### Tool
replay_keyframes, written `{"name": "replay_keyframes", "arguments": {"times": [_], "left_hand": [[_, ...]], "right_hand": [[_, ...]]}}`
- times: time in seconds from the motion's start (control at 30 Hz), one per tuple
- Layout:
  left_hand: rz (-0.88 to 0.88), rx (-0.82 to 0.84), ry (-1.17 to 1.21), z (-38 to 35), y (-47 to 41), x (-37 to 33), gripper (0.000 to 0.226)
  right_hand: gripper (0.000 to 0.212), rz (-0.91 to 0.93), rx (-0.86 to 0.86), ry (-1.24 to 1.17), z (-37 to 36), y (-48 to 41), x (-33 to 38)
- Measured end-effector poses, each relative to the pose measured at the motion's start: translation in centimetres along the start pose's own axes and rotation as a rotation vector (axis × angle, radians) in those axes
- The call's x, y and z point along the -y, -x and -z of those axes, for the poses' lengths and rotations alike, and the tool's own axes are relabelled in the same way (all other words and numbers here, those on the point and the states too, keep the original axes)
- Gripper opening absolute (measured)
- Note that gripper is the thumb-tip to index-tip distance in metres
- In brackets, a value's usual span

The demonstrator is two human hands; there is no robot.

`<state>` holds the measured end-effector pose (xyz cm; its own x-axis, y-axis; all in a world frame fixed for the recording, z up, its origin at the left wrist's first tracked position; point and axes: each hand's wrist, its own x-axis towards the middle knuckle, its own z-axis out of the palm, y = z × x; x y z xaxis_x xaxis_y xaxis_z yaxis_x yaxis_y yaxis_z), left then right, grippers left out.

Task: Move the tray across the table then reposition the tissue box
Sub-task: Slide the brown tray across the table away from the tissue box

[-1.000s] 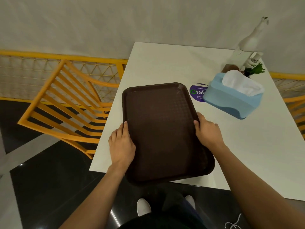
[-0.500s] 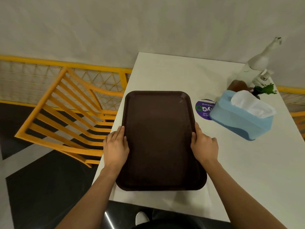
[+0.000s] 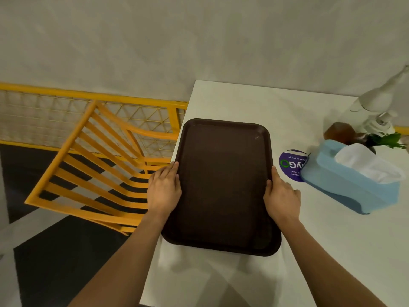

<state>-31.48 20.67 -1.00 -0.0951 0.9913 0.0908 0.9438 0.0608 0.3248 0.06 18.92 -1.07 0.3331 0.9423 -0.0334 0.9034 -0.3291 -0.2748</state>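
A dark brown rectangular tray point(image 3: 223, 185) lies flat on the white table point(image 3: 243, 103), along its left edge. My left hand point(image 3: 164, 190) grips the tray's left rim and my right hand point(image 3: 281, 196) grips its right rim. A light blue tissue box point(image 3: 352, 185) with white tissue sticking out of its top stands to the right of the tray, apart from it.
A round purple sticker point(image 3: 291, 166) lies on the table between tray and tissue box. A white spray bottle point(image 3: 376, 107), a brown jar point(image 3: 338, 131) and a small green plant point(image 3: 385, 139) stand at the back right. An orange slatted chair point(image 3: 99, 173) stands left of the table.
The tray has moved forward, from overhanging the table's near edge to lying fully on the table. Both hands stayed on its side rims.
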Motion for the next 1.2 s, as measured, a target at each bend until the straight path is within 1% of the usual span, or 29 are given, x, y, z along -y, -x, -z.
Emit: {"name": "replay_keyframes", "arguments": {"times": [0.3, 0.6, 1.2], "left_hand": [[0.004, 0.078, 0.093, 0.3, -3.1, 1.0, 0.051], [-0.029, 0.084, 0.160, 0.4, -3.3, 1.3, 0.051], [-0.040, 0.090, 0.129, 0.5, -2.7, 0.8, 0.052]], "right_hand": [[0.053, -0.046, -0.006, -0.025, -0.3, -2.0, 1.8], [0.051, -0.108, -0.010, -0.050, -0.5, -1.5, 1.9], [0.053, -0.114, 0.027, 0.004, 0.1, -0.8, 1.6]]}}
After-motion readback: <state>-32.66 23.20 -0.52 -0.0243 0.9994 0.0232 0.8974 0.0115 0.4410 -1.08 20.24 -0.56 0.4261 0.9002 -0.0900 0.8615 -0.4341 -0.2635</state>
